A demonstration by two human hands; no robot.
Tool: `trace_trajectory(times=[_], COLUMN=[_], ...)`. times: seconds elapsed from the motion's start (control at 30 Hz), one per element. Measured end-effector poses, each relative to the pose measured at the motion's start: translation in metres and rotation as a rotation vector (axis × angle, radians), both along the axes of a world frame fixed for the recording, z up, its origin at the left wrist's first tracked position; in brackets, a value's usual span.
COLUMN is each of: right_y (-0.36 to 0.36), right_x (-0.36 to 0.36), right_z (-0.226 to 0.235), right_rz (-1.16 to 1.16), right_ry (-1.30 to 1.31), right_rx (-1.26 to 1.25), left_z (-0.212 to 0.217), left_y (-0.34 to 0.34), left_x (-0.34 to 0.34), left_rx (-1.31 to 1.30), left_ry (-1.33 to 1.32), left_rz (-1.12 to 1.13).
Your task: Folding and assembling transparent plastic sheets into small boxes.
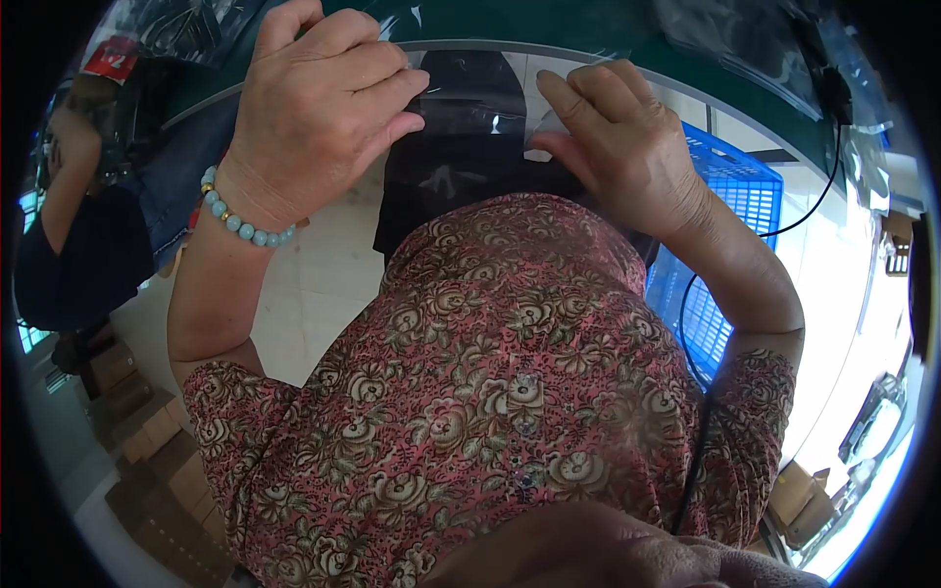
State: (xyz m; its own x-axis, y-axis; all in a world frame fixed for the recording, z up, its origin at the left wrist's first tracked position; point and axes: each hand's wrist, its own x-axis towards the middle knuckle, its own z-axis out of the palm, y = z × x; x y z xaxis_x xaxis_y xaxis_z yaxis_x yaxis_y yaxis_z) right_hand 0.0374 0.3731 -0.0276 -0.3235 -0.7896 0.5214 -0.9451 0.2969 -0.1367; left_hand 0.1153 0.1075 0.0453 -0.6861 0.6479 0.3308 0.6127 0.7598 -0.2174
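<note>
A clear plastic bag or sheet [477, 110] is stretched between my two hands, in front of my body and near the table edge. It is see-through, with a few bright glints, so its full outline cannot be made out. My left hand [328, 98] is closed, with thumb and forefinger pinching the plastic's left side. A pale blue bead bracelet [245, 230] circles that wrist. On the other side, my right hand [622, 127] pinches the plastic between thumb and curled fingers.
The green table [578, 27] runs along the top, with clear plastic packaging [730, 44] at right and a packed bag [186, 29] at left. A blue crate [730, 181] stands below on the right, near a black cable [833, 176]. Another person's arm [74, 181] is at far left.
</note>
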Motion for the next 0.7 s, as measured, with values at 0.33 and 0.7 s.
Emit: trace_trajectory(times=[0.33, 0.7], right_y=[0.006, 0.004], right_x=[-0.011, -0.014], right_z=[0.016, 0.045], right_rz=[0.169, 0.118], right_ry=[-0.205, -0.074], right_rx=[-0.085, -0.055], left_z=[-0.001, 0.012], left_y=[0.007, 0.028], left_x=[0.006, 0.008], left_rx=[0.053, 0.087], left_ry=[-0.055, 0.028], left_rz=[-0.056, -0.045])
